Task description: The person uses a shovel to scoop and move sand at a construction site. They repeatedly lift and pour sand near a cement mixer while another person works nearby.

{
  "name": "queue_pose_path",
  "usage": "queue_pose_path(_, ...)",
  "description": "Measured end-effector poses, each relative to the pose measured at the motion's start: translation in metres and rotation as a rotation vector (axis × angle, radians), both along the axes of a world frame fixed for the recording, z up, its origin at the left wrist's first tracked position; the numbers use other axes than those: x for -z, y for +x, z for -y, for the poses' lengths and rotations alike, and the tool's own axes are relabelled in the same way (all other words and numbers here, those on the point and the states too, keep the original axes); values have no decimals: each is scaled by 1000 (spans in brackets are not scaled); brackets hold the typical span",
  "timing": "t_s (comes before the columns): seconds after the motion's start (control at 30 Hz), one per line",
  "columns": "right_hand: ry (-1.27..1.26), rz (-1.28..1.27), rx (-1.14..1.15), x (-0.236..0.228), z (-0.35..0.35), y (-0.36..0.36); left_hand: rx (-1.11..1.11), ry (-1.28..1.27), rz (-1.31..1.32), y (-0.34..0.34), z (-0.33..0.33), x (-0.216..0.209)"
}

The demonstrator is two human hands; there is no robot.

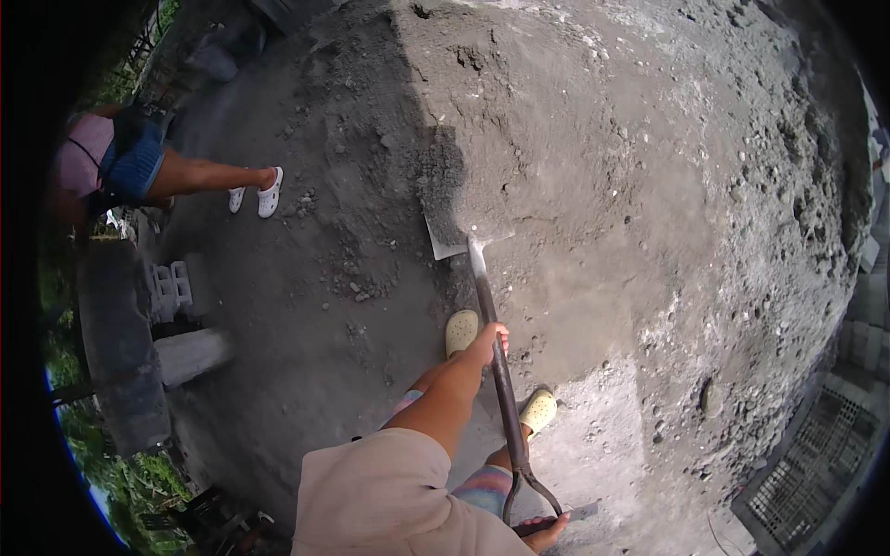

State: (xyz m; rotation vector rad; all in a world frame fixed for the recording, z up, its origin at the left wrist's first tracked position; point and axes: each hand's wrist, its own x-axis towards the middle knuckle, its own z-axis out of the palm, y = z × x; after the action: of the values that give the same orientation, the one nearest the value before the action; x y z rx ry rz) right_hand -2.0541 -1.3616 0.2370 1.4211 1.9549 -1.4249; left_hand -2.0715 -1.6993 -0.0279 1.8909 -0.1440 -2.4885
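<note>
Shovel [506, 389] mid-view, slanting from lower right up to a grey sand-and-gravel heap [612, 139]; blade [449, 248] at the heap, loose grey material on it. Widest room to the left: flat ground [260, 296] between shovel and hollow concrete block [171, 288]. Tighter ahead, with heap directly against the blade. Pebbly slope along the right, down toward a mesh panel [820, 431] near the rim. Cream clogs on either side of the shaft, left clog [462, 332] and right clog [539, 410], both near it.

Left hand [493, 341]: closed around the dark shaft, between blade and handle. Right hand [545, 534]: gripping the crossbar of the forked handle [512, 496], close to the bottom edge.

Front edge of blade hard to make out, lost in grey material and shadow. Right forearm hidden behind the beige shirt [389, 496]; right hand only partly visible. At far left, second person in blue shorts [134, 162] and white clogs [269, 195], upper body fading into the dark rim. Long dark object [120, 343] beside the block: kind unclear. Corners black, cut off by the lens.
</note>
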Motion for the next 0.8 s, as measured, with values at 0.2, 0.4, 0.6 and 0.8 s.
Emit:
queue_pose_path(0.2, 123, -110, -168, -53, -105, -67, -125, 42, -34, -40, -125, -66)
queue_pose_path(0.4, 45, -114, -319, -70, -164, -106, -162, 80, -25, -31, -252, -134)
queue_pose_path(0.6, -185, 10, -537, -53, -129, -100, -155, 348, -39, -35, -357, -193)
queue_pose_path(0.8, -363, 131, -736, -28, -29, -23, -303, 492, -280, 10, -386, -185)
